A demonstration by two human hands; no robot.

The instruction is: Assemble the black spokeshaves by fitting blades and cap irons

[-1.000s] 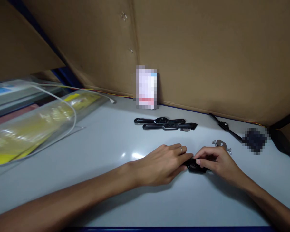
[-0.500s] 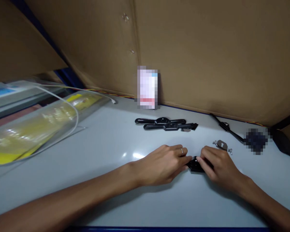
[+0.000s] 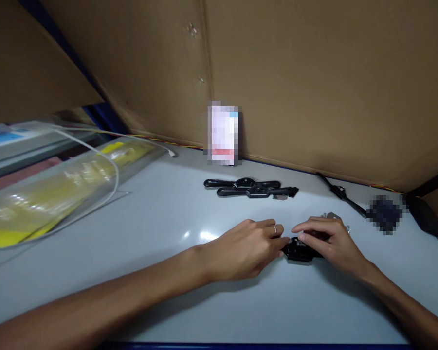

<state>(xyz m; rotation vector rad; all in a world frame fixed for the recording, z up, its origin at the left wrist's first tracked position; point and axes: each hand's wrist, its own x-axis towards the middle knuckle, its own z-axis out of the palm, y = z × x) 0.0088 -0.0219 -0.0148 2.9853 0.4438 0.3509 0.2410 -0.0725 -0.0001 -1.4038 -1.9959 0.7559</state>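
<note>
A black two-handled tool [image 3: 299,252] lies on the light table in front of me. My left hand [image 3: 250,248], with a ring on one finger, is closed round the tool's left end. Over its right part is my right hand [image 3: 330,240], thumb and forefinger apart near a small silver piece [image 3: 296,241] on the tool's middle. The right handle is mostly hidden under that hand. Just behind my right hand, a flat metal plate [image 3: 335,217] is partly covered, with small wing-shaped screws beside it.
Two similar black tools [image 3: 244,183] [image 3: 259,192] lie behind my hands. Another [image 3: 341,192] rests at the back right by a blurred dark object [image 3: 386,214]. A blurred card [image 3: 223,135] leans on the cardboard wall. Plastic-wrapped yellow material [image 3: 69,189] and a white cable [image 3: 113,167] are left.
My right thumb and forefinger have spread apart, and more of the tool's middle shows. The right hand now covers more of the metal plate. My left hand has hardly moved.
</note>
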